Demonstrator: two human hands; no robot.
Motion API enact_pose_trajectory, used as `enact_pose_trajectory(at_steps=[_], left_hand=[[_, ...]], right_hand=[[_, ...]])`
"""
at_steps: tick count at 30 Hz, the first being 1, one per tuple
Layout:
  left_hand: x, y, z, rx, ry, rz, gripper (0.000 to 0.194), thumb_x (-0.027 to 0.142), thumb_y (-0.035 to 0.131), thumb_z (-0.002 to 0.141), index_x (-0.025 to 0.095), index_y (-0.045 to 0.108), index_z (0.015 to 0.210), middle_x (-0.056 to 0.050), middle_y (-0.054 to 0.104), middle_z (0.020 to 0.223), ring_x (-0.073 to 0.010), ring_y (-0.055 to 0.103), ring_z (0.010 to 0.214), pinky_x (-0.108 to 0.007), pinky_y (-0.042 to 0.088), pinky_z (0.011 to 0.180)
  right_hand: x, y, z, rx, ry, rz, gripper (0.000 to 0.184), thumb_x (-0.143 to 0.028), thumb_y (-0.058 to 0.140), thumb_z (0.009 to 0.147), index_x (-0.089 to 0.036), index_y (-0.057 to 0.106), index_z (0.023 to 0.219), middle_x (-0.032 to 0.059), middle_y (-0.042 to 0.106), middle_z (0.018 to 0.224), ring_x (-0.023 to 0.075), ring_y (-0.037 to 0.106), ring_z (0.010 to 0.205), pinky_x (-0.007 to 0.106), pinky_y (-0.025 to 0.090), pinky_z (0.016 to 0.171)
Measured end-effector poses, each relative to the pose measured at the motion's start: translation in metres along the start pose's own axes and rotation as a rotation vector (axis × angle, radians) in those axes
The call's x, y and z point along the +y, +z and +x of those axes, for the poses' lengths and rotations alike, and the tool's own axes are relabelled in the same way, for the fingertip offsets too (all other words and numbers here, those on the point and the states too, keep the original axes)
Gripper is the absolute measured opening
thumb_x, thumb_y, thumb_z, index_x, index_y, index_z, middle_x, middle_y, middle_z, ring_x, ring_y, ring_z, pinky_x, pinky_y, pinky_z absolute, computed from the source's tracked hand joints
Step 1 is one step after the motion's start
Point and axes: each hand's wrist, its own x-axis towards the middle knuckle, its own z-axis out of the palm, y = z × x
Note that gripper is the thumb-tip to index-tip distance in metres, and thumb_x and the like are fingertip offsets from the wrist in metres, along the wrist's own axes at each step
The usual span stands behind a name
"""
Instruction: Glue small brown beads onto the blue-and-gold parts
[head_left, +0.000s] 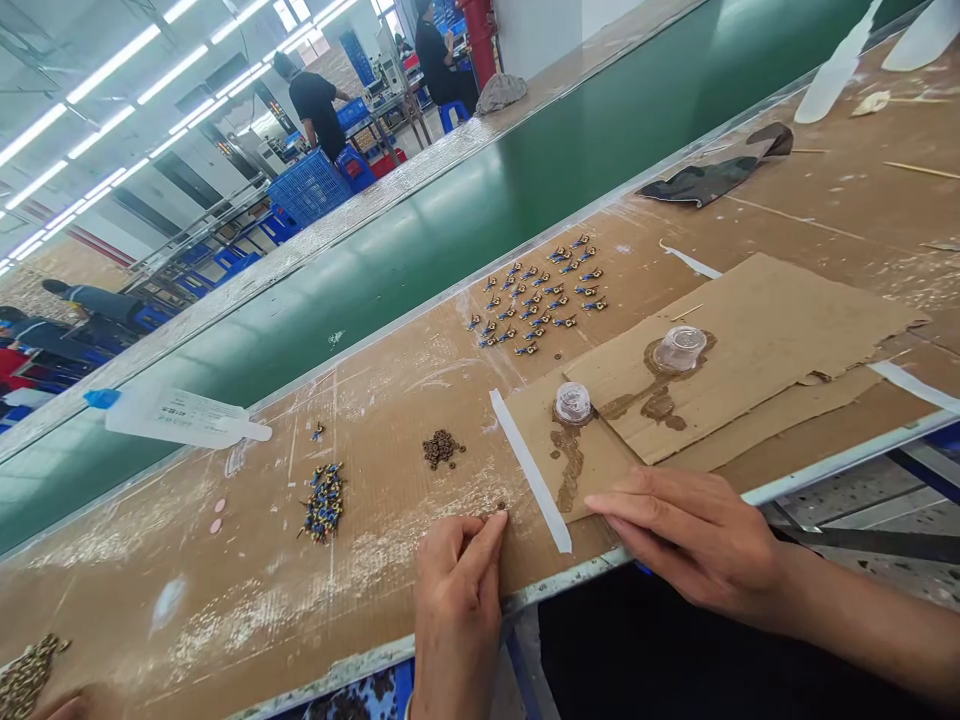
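My left hand (459, 580) is closed near the table's front edge, thumb and forefinger pinching a small brown ring-like piece (502, 507). My right hand (686, 530) is also closed, its fingertips pressed together over the near edge of the cardboard (757, 350); whatever they hold is too small or hidden. Beyond my left hand lies a pile of similar brown pieces (441, 449). Two small clear cups (573, 402) stand on the cardboard amid wet brown stains. Further off, several small blue-and-yellow figures (536, 300) are spread in rows, and more form a heap (324, 503) on the left.
A white bottle with a blue tip (184, 418) lies at the left. Camouflage cloth (720, 170) and another white bottle (836, 80) are at the far right. A green conveyor belt (465, 215) runs behind the table. Another person's hand (66, 710) shows beside a tan pile (26, 680).
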Motion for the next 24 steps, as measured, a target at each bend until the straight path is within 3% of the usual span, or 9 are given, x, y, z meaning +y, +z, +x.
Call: enact_pose_trajectory(at_steps=[10, 15, 24], left_hand=[[-0.0043, -0.0051, -0.0038, 0.03, -0.03, -0.013, 0.027, 0.022, 0.052, 0.088, 0.028, 0.067, 0.109, -0.003, 0.062, 0.087, -0.0139, 0.058, 0.08, -0.026, 0.046, 0.072], [-0.0065, -0.0077, -0.001, -0.063, 0.062, 0.034, 0.033, 0.017, 0.052, 0.087, 0.028, 0.062, 0.116, -0.004, 0.062, 0.09, -0.0142, 0.058, 0.084, -0.028, 0.047, 0.077], [-0.0034, 0.0006, -0.004, -0.002, 0.049, 0.027, 0.03, 0.019, 0.05, 0.089, 0.031, 0.063, 0.114, -0.003, 0.06, 0.088, -0.0152, 0.056, 0.082, -0.031, 0.045, 0.076]], right_hand=[[0.0003, -0.0003, -0.0012, -0.03, 0.014, 0.005, 0.024, -0.008, 0.052, 0.086, -0.015, 0.057, 0.108, 0.0036, 0.066, 0.083, 0.0127, 0.063, 0.077, 0.024, 0.051, 0.07], [-0.0004, 0.0002, 0.0015, -0.021, 0.016, 0.004, 0.023, -0.008, 0.052, 0.086, -0.016, 0.058, 0.107, 0.0034, 0.067, 0.083, 0.0121, 0.063, 0.077, 0.023, 0.051, 0.07], [-0.0021, -0.0007, 0.0044, -0.01, 0.017, -0.001, 0.023, -0.008, 0.052, 0.086, -0.016, 0.058, 0.107, 0.003, 0.066, 0.08, 0.0116, 0.063, 0.075, 0.022, 0.051, 0.067]])
